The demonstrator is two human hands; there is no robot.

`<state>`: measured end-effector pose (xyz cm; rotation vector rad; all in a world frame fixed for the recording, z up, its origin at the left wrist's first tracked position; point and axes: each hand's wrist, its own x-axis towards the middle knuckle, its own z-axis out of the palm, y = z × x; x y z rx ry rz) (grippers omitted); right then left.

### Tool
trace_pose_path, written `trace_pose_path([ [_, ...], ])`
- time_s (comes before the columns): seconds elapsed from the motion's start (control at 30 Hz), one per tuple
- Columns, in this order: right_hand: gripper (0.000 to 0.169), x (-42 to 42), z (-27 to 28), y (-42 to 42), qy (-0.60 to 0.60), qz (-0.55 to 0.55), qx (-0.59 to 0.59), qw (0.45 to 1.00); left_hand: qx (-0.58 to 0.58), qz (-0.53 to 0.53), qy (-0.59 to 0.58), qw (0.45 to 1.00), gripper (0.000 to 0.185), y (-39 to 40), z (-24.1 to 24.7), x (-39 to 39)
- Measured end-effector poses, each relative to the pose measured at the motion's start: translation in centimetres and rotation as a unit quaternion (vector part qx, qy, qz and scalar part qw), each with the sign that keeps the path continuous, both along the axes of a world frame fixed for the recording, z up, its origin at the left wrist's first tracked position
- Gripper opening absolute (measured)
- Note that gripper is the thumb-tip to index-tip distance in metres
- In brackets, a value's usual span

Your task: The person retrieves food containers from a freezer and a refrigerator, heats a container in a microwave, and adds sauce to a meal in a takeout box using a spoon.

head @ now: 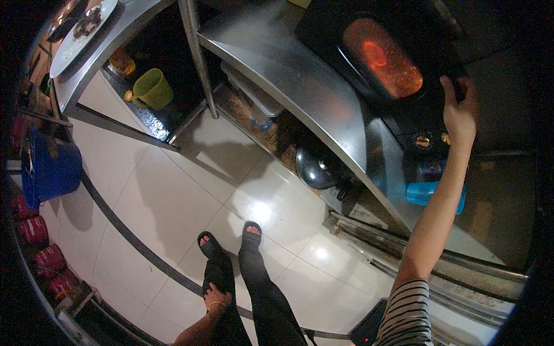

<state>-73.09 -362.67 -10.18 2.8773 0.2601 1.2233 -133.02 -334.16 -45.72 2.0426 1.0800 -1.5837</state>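
At the upper right is a black oven (320, 30) with an orange-red glow behind its window (383, 58). My right hand (462, 110) reaches to the oven's dark front, just past the window's end. Its thumb and fingers curve apart there; darkness hides what the fingertips touch. Two gold-coloured knobs, one of them this round knob (423, 141), sit beside my wrist. My left hand (217, 298) rests on the leg of my black trousers (255, 268) and holds nothing.
A steel counter (277, 56) runs below the oven, with a black lidded pan (318, 168) on the shelf under it. A blue plastic container (426, 193) lies under my forearm. Leftward are a green mug (153, 88), a plate (71, 49) with food remains and a blue bucket (54, 166).
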Motion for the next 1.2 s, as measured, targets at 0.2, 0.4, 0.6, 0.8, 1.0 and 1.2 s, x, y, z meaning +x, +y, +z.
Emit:
trace_pose_path([
  [0.2, 0.053, 0.1, 0.1, 0.5, -0.006, 0.006, -0.007, 1.000, -0.004, -0.008, -0.009, 1.000, 0.095, 0.2, -0.7, -0.7],
  [0.4, 0.046, -1.3, 1.8, 0.5, 0.037, -0.029, -0.018, 0.999, -0.015, 0.031, -0.033, 0.999, 0.094, 0.5, 0.9, 0.4],
  [0.6, 0.023, -15.3, 4.9, 14.2, 0.289, 0.105, 0.170, 0.936, -0.065, 0.209, -0.386, 0.896, 0.080, 1.3, 1.3, 0.6],
  [0.8, 0.023, -17.0, 5.5, 16.7, 0.336, 0.189, 0.319, 0.866, -0.258, 0.320, -0.739, 0.534, 0.082, 1.8, 28.4, 29.2],
  [1.0, 0.029, -9.9, -3.2, 9.9, 0.337, 0.148, 0.446, 0.816, -0.216, -0.098, -0.793, 0.562, 0.055, 0.7, 40.0, 40.3],
  [1.2, 0.057, 4.7, -8.4, 8.3, 0.283, 0.029, 0.233, 0.930, -0.217, -0.116, -0.773, 0.585, 0.022, 2.0, 38.2, 41.3],
])
